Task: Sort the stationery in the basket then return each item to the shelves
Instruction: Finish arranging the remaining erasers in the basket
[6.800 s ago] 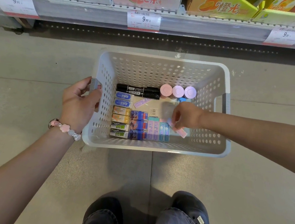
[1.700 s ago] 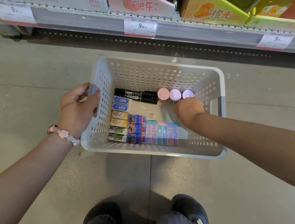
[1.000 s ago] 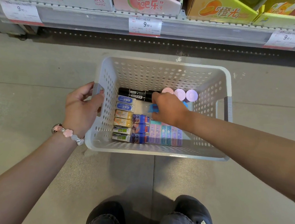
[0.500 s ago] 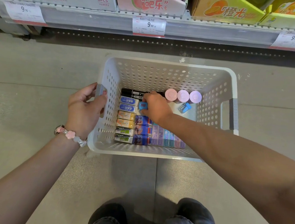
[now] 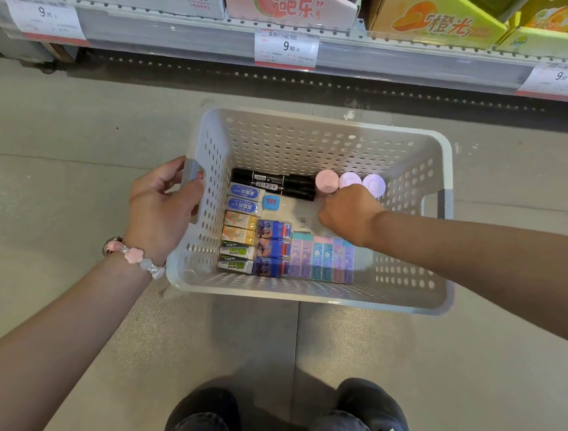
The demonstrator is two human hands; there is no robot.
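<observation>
A white perforated basket (image 5: 303,296) stands on the floor. My left hand (image 5: 163,204) grips its left handle. Inside, two black markers (image 5: 272,181) lie along the back, with three round pastel caps (image 5: 326,181) to their right. Boxed erasers (image 5: 239,227) are stacked down the left side, blue-and-red boxes (image 5: 273,247) sit beside them, and pastel slim boxes (image 5: 321,258) line the front. A small blue square item (image 5: 271,203) lies beside the top erasers. My right hand (image 5: 348,214) is down in the basket just below the caps, fingers curled; what is under it is hidden.
The bottom store shelf (image 5: 188,35) runs across the top, with price tags (image 5: 286,48) and cartons above it. Grey floor tiles surround the basket. My dark shoes (image 5: 374,426) are at the bottom edge, close to the basket's front.
My right hand let go of the small blue item beside the top erasers, then moved right to just below the round caps, covering the second blue item. The left hand stayed on the handle.
</observation>
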